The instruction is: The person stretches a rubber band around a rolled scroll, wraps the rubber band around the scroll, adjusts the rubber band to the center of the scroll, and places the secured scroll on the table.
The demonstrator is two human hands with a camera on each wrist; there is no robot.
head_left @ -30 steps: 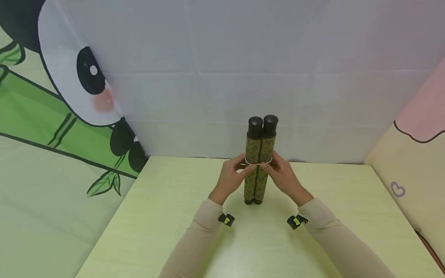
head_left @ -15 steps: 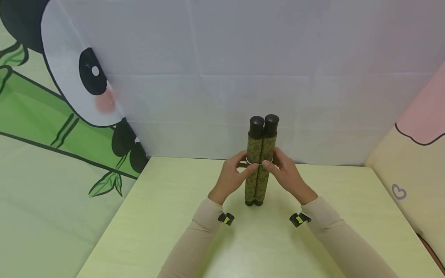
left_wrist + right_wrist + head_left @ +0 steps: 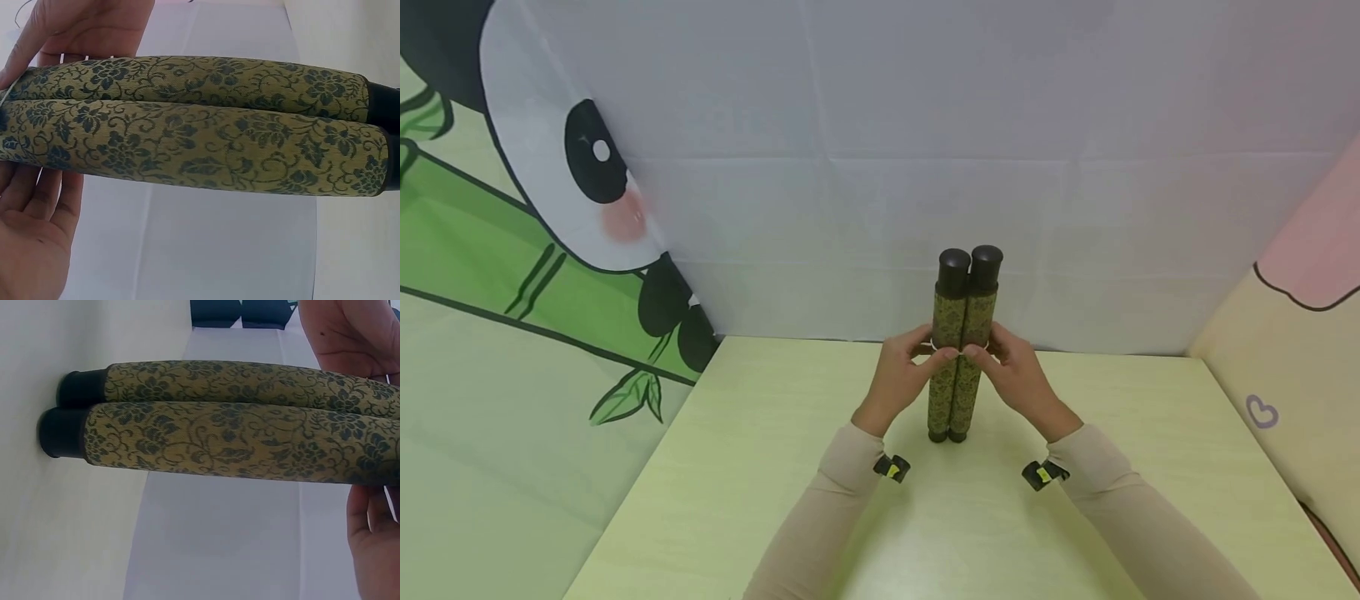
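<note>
Brocade rolls (image 3: 949, 321), two in number, side by side and touching along the length. Stand upright on the table (image 3: 737, 467), toward its back edge, between the two hands. Bear a dark floral pattern on yellow-green cloth, with black end knobs (image 3: 953, 271) at top and bottom. Encircled together near mid-height by a thin white band (image 3: 933, 344), partly covered at the front.

At the left hand (image 3: 895, 375): neither spread nor fully closed. Grips the left roll from its outer side, bent fingers round toward the far face, thumb on the near face at the band. At the right hand (image 3: 1021, 382): mirrored hold on the right roll, thumb near the seam and close to the opposite thumb. Cannot confirm a pinch on the band itself.

Further out: light sleeves (image 3: 820, 508) on both forearms, with a small black-and-yellow device (image 3: 892, 468) at each wrist. Behind, pale grey sheeting (image 3: 880, 167). To the left, a cartoon-printed panel (image 3: 550, 275); to the right, a cream-and-pink panel (image 3: 1285, 358).
</note>
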